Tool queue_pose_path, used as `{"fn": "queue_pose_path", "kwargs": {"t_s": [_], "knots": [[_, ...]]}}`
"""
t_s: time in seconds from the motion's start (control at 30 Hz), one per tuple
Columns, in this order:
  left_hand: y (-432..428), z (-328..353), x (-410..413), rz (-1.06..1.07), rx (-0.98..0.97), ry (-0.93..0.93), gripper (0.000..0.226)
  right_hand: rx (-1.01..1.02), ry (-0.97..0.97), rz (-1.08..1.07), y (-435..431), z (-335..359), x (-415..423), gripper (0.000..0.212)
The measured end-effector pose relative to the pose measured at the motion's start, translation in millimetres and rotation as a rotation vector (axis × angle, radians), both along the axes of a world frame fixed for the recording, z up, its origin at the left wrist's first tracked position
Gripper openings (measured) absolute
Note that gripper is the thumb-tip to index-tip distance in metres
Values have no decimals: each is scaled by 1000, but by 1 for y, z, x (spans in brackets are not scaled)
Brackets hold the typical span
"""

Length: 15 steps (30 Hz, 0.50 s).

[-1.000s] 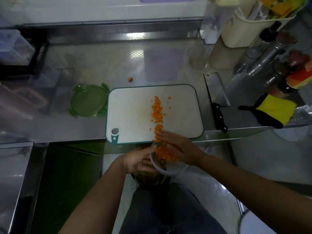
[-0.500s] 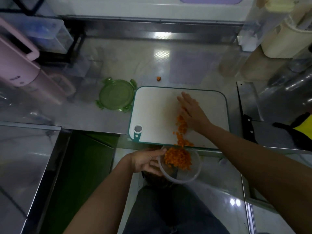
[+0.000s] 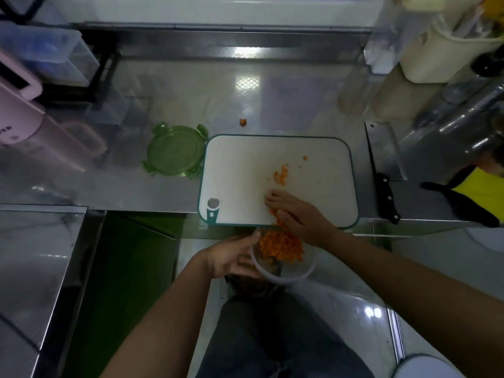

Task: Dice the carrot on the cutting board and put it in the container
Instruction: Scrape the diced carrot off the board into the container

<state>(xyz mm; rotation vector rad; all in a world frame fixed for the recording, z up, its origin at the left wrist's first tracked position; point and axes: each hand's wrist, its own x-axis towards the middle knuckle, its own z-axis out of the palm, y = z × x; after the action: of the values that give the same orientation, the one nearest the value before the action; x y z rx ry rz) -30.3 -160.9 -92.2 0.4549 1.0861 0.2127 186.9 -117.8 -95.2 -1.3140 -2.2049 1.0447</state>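
1. The steel counter [image 3: 169,85] fills the upper half of the view; a pink appliance [image 3: 16,115] stands at its nine o'clock end.
2. The white cutting board [image 3: 240,170], rimmed in teal, lies flat against the counter's near edge.
3. A cleaver [image 3: 384,170] lies just beside the board at three o'clock, blade towards twelve and black handle towards six; a yellow-and-black item [image 3: 474,192] lies further out at three o'clock; I cannot tell what it is.
4. A green lid [image 3: 176,150] lies flat at the board's ten o'clock, just beside the corner.
5. The clear round container [image 3: 308,271] is held off the counter at the board's six o'clock, its rim just under the board's near edge.
6. The left hand [image 3: 231,256] grips the container at its nine o'clock side; the fingers curl round the wall.
7. The right hand [image 3: 297,214] lies flat on the board's six o'clock edge, fingers straight and together, resting on orange bits; it clasps nothing.
8. Most of the diced carrot [image 3: 281,245] is heaped inside the container.
9. A small heap [image 3: 281,174] of dice sits on the board at twelve o'clock of the right fingertips, with a few single bits towards one o'clock.
10. One stray piece [image 3: 242,122] lies on the bare counter at the board's eleven o'clock, apart from it.
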Motion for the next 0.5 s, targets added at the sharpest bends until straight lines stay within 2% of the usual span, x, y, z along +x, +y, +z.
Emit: {"fn": "queue_pose_path", "kwargs": {"t_s": [0.3,0.5], "knots": [[-7,1,8,31,27,22,59,55,104,75,-44,16,5,38],[-6,2,6,31,18,11,62,148,145,-1,-15,17,1,29]]}}
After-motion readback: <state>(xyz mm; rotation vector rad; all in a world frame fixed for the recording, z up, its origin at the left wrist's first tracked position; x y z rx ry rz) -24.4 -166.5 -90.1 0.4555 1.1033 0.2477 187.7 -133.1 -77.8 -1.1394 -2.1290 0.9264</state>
